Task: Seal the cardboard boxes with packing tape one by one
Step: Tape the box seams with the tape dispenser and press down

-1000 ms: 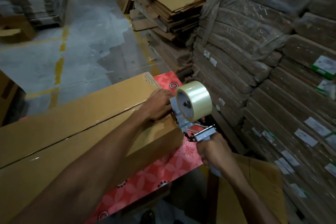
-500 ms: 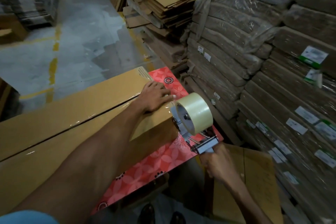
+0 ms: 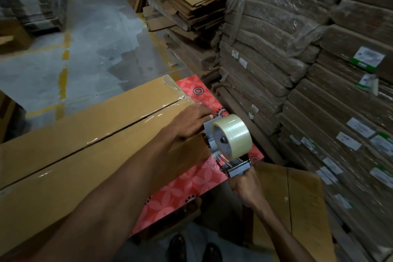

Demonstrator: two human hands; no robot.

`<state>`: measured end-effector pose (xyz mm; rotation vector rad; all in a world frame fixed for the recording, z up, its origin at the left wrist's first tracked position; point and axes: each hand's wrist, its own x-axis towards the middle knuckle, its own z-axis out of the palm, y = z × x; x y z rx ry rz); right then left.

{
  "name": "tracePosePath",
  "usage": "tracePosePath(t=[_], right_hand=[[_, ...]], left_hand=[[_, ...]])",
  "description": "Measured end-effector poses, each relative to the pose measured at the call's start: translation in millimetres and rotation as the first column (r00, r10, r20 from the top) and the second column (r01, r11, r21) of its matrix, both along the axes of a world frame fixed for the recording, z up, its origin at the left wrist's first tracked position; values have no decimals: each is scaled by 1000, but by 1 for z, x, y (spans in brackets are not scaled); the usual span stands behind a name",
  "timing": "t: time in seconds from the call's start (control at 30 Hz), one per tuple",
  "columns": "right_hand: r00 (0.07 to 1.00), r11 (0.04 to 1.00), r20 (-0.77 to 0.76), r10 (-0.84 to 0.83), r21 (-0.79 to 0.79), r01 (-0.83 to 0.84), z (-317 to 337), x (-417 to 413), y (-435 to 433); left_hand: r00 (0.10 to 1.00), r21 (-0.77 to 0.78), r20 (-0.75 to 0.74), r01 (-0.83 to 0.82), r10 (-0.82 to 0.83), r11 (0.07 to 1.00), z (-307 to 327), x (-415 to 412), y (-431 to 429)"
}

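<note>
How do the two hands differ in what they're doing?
The left hand lies flat on the long box's top end; the right hand curls round the tape dispenser's handle. The left sits up on the box; the right is lower, past the table edge. Both work at the same box end.

Your cardboard box (image 3: 85,134) runs off the left edge, so its other end is out of sight, and your left forearm (image 3: 127,176) covers much of its near side. The handle of the tape dispenser (image 3: 225,151) is buried in your right hand (image 3: 244,185), and whether its front end touches the box is hidden behind its own side plate and your left hand (image 3: 191,121). The labels (image 3: 361,130) on the wrapped stacks (image 3: 265,59) are too small to read.
</note>
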<state>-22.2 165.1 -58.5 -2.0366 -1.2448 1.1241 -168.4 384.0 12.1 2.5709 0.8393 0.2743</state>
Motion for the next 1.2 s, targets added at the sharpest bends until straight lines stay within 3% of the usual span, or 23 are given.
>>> tracePosePath(t=[0.03, 0.1, 0.13, 0.17, 0.2, 0.27, 0.37, 0.47, 0.57, 0.67, 0.73, 0.93, 1.07, 1.13, 1.2], right_hand=[[992, 990, -118, -43, -137, 27, -4, 3, 4], [961, 998, -270, -57, -22, 53, -15, 9, 7], [850, 998, -523, -66, -45, 50, -8, 4, 6], [819, 989, -561, -123, -3, 147, -3, -4, 2], [751, 946, -596, -285, -50, 319, 0, -9, -1], [509, 899, -756, -411, -245, 362, 10, -15, -8], [402, 815, -738, -541, -344, 466, 1, -17, -17], [468, 743, -611, -638, -330, 582, -23, -4, -8], [638, 735, -429, -639, -96, 672, -33, 15, 18], [872, 873, -52, -486, -4, 487, -30, 31, 48], [932, 939, 120, -343, 30, 342, -28, 38, 66], [922, 979, 370, -115, -116, 168, -60, 38, 105], [943, 981, 331, -38, -167, 98, -80, 40, 98], [937, 972, 349, -23, -210, 102, -76, 44, 93], [880, 977, 475, -21, -177, 119, -52, 47, 102]], left_hand=[[1000, -12, -18, -7, 7, 1000, 1, -2, 1], [999, -17, -47, -21, 20, 1000, 1, -1, 4], [998, -11, -62, -26, 25, 1000, 1, 0, 2], [997, 4, -72, -24, 24, 1000, 0, 1, 1], [998, 25, -68, -15, 17, 1000, 0, 0, 1], [998, 66, -55, 19, -15, 998, 1, -2, 3], [996, 110, -80, 50, -41, 993, 5, -1, 0], [992, 166, -122, 38, -18, 985, 5, 3, -9], [992, 187, -128, 8, 16, 982, 5, 5, -19], [992, 222, -117, -18, 45, 975, 2, 9, -29], [990, 230, -131, -25, 56, 973, 0, 11, -32], [990, 157, -140, -13, 36, 988, 3, -1, -33], [999, -16, -19, 32, -32, 999, 10, -17, -31], [997, -61, 79, -7, 12, 998, 18, -29, -18], [966, -17, 198, -166, 166, 986, 18, -45, 11]])
